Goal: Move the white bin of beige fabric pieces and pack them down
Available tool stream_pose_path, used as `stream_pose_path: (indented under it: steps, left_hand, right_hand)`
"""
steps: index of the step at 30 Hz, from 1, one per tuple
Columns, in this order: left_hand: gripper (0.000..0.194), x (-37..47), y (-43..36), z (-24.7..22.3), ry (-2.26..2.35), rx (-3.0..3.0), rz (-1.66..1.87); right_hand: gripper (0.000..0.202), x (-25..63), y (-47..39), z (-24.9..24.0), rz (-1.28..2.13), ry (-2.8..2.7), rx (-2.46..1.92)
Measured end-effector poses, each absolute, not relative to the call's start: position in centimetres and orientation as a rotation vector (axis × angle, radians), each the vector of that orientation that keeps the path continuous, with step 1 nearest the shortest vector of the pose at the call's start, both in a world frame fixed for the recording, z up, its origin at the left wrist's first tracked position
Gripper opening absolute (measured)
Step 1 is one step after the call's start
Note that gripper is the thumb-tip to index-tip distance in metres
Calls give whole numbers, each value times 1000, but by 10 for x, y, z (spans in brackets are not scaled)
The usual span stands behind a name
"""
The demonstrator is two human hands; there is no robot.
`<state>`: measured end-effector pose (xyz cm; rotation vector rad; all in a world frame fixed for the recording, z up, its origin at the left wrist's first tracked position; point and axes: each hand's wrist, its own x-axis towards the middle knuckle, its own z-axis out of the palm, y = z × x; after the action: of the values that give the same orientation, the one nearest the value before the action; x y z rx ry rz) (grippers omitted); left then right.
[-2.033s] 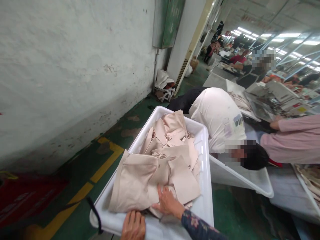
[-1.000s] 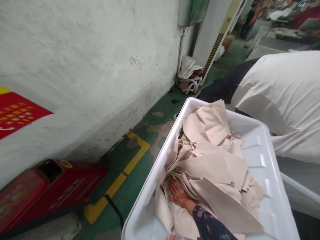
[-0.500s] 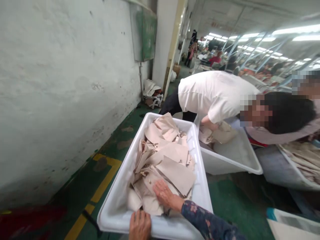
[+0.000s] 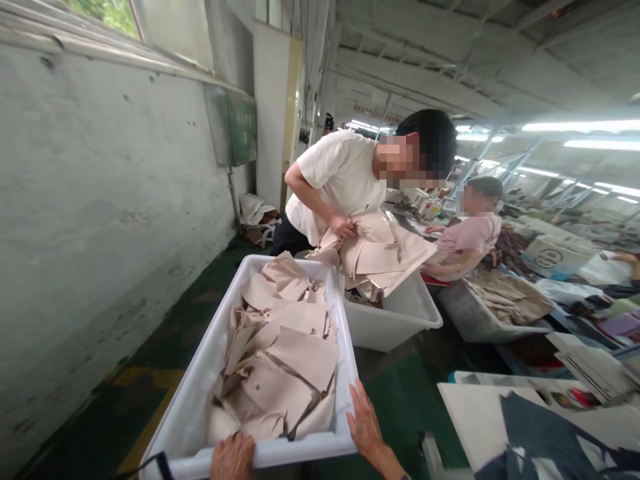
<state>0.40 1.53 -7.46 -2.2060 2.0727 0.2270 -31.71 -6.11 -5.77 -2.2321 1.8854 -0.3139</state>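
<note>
Head view: both hands grip the near rim of the white bin (image 4: 195, 390), left hand (image 4: 233, 457) curled over it, right hand (image 4: 365, 427) spread at its corner; beige cloth pieces (image 4: 280, 353) fill it.

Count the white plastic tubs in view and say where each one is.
3. The near tub, full of beige fabric pieces, is gripped by both hands; a second tub stands right of it; a third tub farther right. Others may be hidden.
</note>
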Motion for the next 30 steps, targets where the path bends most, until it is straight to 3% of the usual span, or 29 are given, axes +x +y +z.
stream_pose_path:
  steps: [8,15,24,30]
  left_hand:
    - [44,3,14,-73,2015,-2221,338]
    - [39,4,11,-59,2073,-2223,450]
    - [35,4,21,-85,2120,-2338,300]
    - [31,3,19,-95,2117,-2422,231]
  right_hand:
    - [58,-325,-145,-5,-1041,2003,-1928]
    - [51,-260,-212,80,-1283,1780,-1970]
    - [52,-159,-233,38,-698,1656,-2255]
    - [81,-105,-313,42,-619,1437,-2455]
